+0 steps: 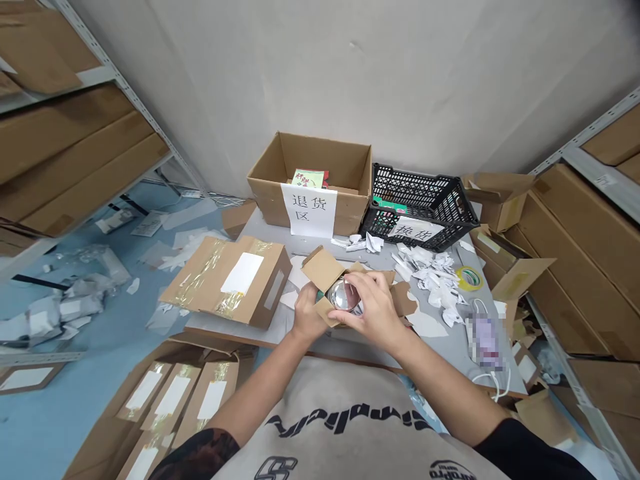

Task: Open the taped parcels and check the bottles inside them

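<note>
On my feed, the right hand (373,307) is curved over the silver item (341,297), thumb on one side and fingers on the other, pinching it at the middle of the frame. The left hand (309,312) is curled against the left side of the small box (321,267); its fingertips are partly hidden, so I can't tell whether it grips or only braces.

I'd judge this part done: the box is open, its flaps spread. The item sits at its mouth (how much remains inside, I can't make out), so getting it clear looks unfinished.

Left of centre, the parcel (200,267) lies taped and labelled, apparently unopened. More taped cartons (173,393) stand at the lower left, so I'd guess plenty is left.

Past the hands, the big carton (265,203) at upper centre already holds a pack (307,179), and the black crate (463,207) to its right has something green (390,205) in it. Torn paper (433,270) and tape (469,279) lie right of centre.
</note>
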### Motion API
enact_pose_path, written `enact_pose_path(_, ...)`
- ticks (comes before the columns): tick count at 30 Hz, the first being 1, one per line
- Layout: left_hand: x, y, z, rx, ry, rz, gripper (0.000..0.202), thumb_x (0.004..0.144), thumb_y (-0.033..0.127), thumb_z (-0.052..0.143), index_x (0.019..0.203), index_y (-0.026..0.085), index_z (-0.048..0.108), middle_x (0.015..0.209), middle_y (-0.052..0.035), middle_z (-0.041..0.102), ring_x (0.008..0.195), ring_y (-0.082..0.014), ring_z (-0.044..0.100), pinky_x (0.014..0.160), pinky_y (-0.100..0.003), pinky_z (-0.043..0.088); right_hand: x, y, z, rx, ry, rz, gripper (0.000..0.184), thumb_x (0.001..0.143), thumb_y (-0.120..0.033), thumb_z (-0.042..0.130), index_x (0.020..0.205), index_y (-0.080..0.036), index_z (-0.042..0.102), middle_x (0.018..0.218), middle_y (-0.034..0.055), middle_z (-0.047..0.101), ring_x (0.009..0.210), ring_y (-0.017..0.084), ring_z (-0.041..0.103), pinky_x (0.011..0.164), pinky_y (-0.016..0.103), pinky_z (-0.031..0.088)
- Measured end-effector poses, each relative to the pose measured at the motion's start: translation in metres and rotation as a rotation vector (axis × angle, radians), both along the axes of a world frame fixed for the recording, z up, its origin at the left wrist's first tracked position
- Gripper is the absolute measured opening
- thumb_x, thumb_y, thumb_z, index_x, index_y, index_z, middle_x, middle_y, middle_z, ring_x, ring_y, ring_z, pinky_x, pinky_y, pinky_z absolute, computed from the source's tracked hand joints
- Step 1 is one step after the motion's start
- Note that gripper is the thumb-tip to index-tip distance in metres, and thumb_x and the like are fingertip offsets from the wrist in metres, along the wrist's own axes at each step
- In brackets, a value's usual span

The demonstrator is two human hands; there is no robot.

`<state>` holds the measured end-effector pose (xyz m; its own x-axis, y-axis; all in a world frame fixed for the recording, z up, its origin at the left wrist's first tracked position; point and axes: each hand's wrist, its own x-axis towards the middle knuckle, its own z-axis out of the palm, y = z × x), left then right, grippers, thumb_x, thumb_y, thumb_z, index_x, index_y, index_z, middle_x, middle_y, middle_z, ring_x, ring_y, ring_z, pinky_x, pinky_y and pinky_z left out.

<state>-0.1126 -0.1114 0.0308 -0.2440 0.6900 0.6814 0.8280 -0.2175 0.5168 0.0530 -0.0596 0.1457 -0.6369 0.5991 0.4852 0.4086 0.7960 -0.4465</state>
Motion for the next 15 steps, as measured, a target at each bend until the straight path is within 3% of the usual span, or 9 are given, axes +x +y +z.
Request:
enact_pose_path(4, 0.000, 0.001, 0.004, 0.001, 0.026, 0.030, 0.047, 0.082, 0.048, 0.064, 0.113, 0.014, 0.055, 0.093, -0.0124, 0.066, 0.083, -0.0267, 0.069, 0.069, -0.036, 0.055, 0.002, -0.004, 0.001, 0.078, 0.010, -0.050, 0.066, 0.076, -0.052, 0.074, 0.133, -0.024, 0.052, 0.144, 0.0150, 0.046, 0.129, 0.039, 0.040, 0.105, 0.061, 0.036)
enact_pose_path(6, 0.001, 0.002, 0.008, -0.014, 0.026, 0.043, 0.048, 0.079, 0.046, 0.067, 0.113, 0.014, 0.056, 0.091, -0.0119, 0.067, 0.080, -0.0262, 0.069, 0.068, -0.035, 0.055, 0.005, -0.004, 0.004, 0.088, 0.013, -0.054, 0.059, 0.081, -0.048, 0.069, 0.134, -0.027, 0.053, 0.156, 0.0120, 0.029, 0.141, 0.041, 0.024, 0.109, 0.066, 0.030)
enact_pose_path(8, 0.002, 0.003, 0.012, -0.023, 0.018, 0.043, 0.055, 0.074, 0.048, 0.072, 0.113, 0.013, 0.057, 0.092, -0.0120, 0.069, 0.081, -0.0266, 0.070, 0.069, -0.034, 0.056, 0.008, -0.002, 0.005, 0.042, 0.021, -0.033, 0.049, 0.088, -0.041, 0.063, 0.135, -0.029, 0.054, 0.161, 0.0083, 0.019, 0.146, 0.040, 0.017, 0.110, 0.066, 0.029)
enact_pose_path(10, 0.003, 0.004, 0.015, -0.029, 0.009, 0.041, 0.061, 0.069, 0.049, 0.076, 0.114, 0.014, 0.056, 0.094, -0.0121, 0.069, 0.082, -0.0271, 0.071, 0.070, -0.034, 0.056, 0.009, 0.000, 0.006, -0.046, 0.048, -0.013, 0.044, 0.092, -0.034, 0.057, 0.136, -0.030, 0.054, 0.160, 0.0073, 0.020, 0.145, 0.035, 0.026, 0.111, 0.059, 0.035)
enact_pose_path(15, -0.002, 0.005, 0.011, -0.055, -0.006, 0.067, 0.062, 0.067, 0.049, 0.078, 0.113, 0.014, 0.055, 0.092, -0.0112, 0.069, 0.081, -0.0275, 0.071, 0.070, -0.035, 0.057, 0.004, 0.000, 0.000, -0.174, 0.078, -0.028, 0.044, 0.095, -0.032, 0.053, 0.138, -0.031, 0.053, 0.142, 0.0093, 0.048, 0.130, 0.026, 0.051, 0.108, 0.045, 0.046)
